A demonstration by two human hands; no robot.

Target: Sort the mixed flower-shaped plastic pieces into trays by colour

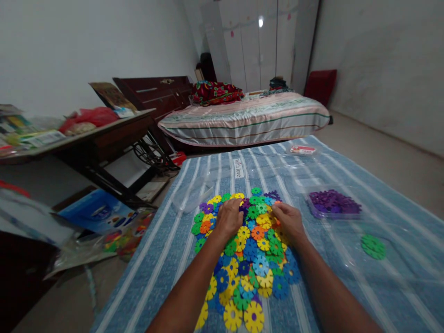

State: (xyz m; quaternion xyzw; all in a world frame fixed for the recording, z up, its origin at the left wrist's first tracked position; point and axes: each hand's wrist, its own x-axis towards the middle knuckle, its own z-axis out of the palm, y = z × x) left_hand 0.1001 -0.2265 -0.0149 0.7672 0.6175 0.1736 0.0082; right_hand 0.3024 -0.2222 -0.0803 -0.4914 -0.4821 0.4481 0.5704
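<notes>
A heap of flat, notched plastic disc pieces in yellow, green, blue, orange and purple lies spread on the striped cloth. My left hand rests on the heap's far left part, fingers curled down beside dark purple discs; what is under its fingertips is hidden. At the heap's right edge, my right hand has its fingers drawn together next to yellow and orange discs. Whatever it grips is too small to make out. To the right, a clear tray holds many purple discs, and another clear container holds several green discs.
The blue striped cloth covers the surface. Clear plastic containers stand along the back, near a "With love" label. A cluttered table is at left, with bags on the floor below. A bed stands behind.
</notes>
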